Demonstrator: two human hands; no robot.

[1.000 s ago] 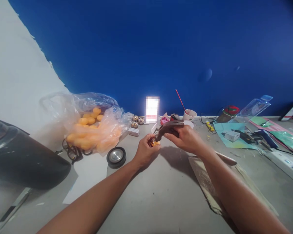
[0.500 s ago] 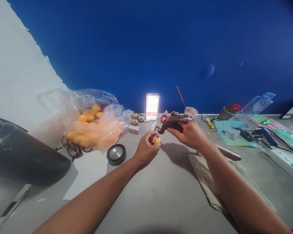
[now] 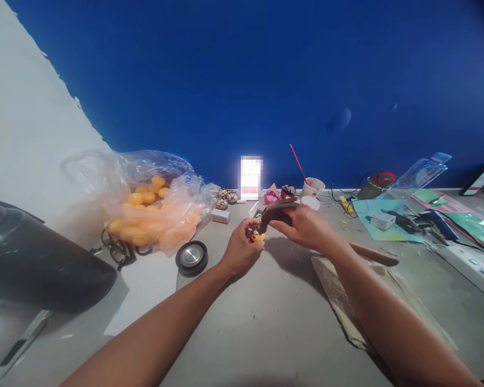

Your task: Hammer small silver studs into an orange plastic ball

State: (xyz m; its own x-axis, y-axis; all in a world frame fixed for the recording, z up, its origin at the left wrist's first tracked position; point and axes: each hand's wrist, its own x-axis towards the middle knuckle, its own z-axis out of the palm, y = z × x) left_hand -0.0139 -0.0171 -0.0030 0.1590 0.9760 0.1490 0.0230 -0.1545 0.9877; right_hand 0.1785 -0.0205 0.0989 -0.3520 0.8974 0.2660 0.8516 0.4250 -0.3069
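Low over the grey table, my left hand is closed around an orange ball studded with small shiny metal pieces. My right hand grips a hammer close to its dark metal head, and its wooden handle sticks out behind my wrist. The hammer's rounded face meets the top of the ball, or nearly so; I cannot tell if they touch. Just beyond my hands lies a small white box. Several studded balls sit together behind it.
A clear plastic bag of orange balls stands at the left, near a dark cylinder. A round black-and-silver disc lies left of my hand. A white cup, a folded cloth and a power strip are to the right.
My right hand has brought the hammer head down and slightly left, onto or close to the ball. My left hand keeps its hold and has barely moved.
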